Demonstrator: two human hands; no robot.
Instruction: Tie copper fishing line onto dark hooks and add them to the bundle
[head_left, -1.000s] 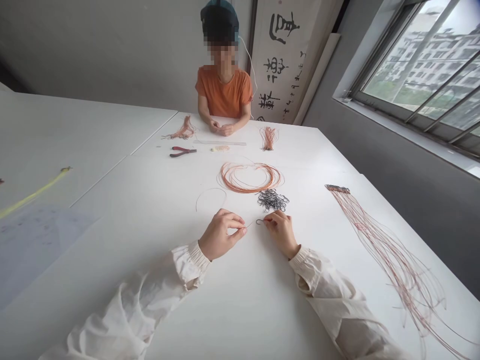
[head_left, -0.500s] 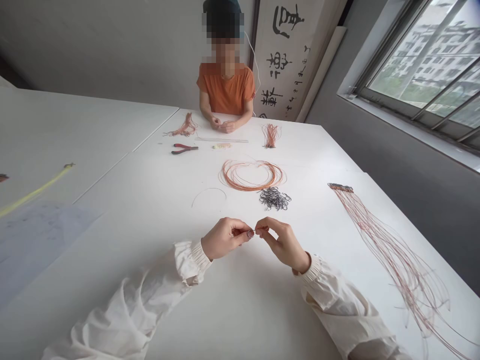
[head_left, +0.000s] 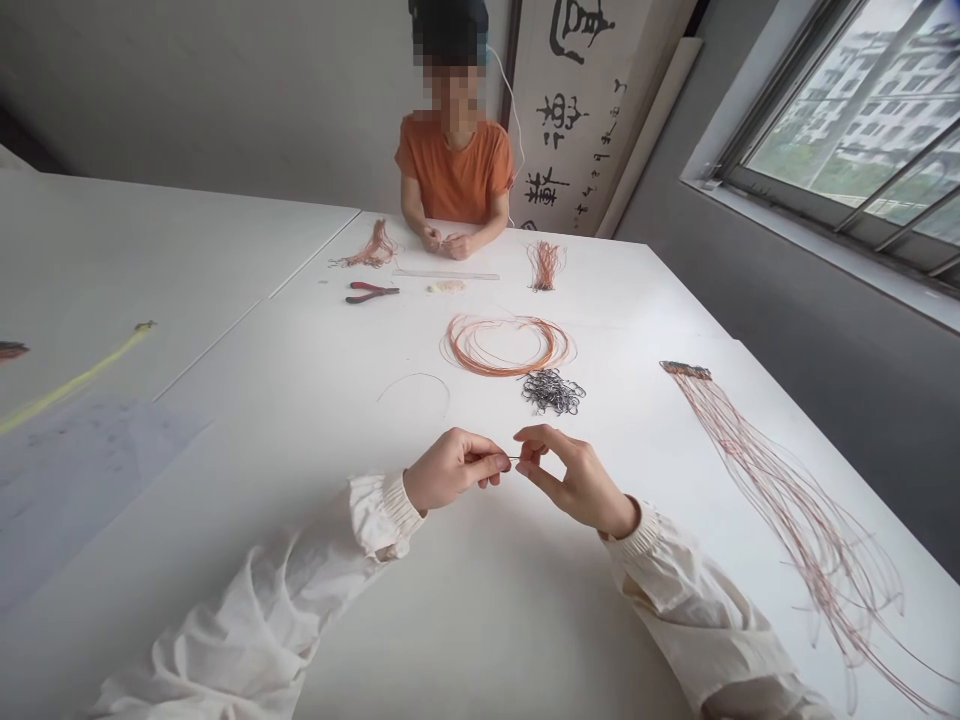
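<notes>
My left hand (head_left: 456, 468) is closed in a pinch, its thumb against the forefinger, on what looks like a fish hook (head_left: 514, 459). Only a thin dark end of it shows past the fingertips. Facing it, my right hand (head_left: 576, 478) has its forefinger lifted and arched, while the thumb and another finger come together at that dark end. Any line between these fingers is too fine to see. Just beyond my hands lie a heap of dark fish hooks (head_left: 553, 392) and a coil of orange fishing line (head_left: 459, 355). One loose piece of line (head_left: 415, 377) curves to their left.
Bundled hooked lines (head_left: 757, 470) stretch along the right side of the white table (head_left: 480, 620). A person in an orange shirt (head_left: 455, 170) sits opposite, hands together. Near them are red-handled pliers (head_left: 371, 291) and two line bundles (head_left: 545, 267). A yellow strand (head_left: 82, 377) lies left.
My right hand has shifted slightly right, and its forefinger has lifted and opened away from the thumb. My left hand keeps its pinch. The view has tilted a little.
</notes>
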